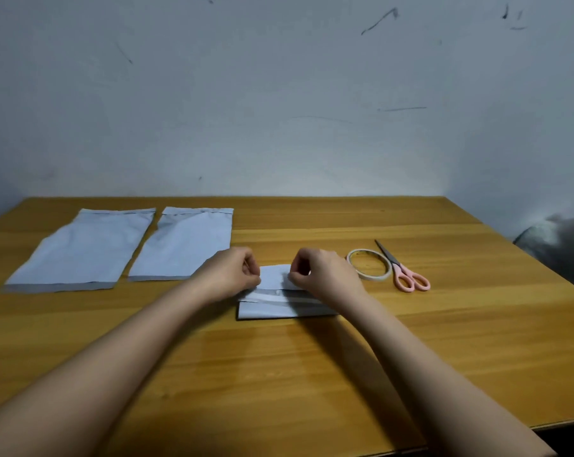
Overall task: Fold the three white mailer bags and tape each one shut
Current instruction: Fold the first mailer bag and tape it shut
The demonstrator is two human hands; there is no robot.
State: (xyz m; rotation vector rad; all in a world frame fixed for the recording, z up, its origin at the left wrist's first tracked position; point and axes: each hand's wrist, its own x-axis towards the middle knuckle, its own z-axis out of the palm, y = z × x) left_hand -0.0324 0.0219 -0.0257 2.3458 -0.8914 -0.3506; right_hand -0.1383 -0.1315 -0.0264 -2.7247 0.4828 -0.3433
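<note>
Both forearms reach to 12 o'clock: left hand (234,272) and right hand (318,270) seemingly pinch the folded mailer bag (279,293); press its crease flat before taping.

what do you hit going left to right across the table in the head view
flat mailer bag at far left → second flat mailer bag → left hand → folded mailer bag → right hand → tape roll → pink-handled scissors
</note>
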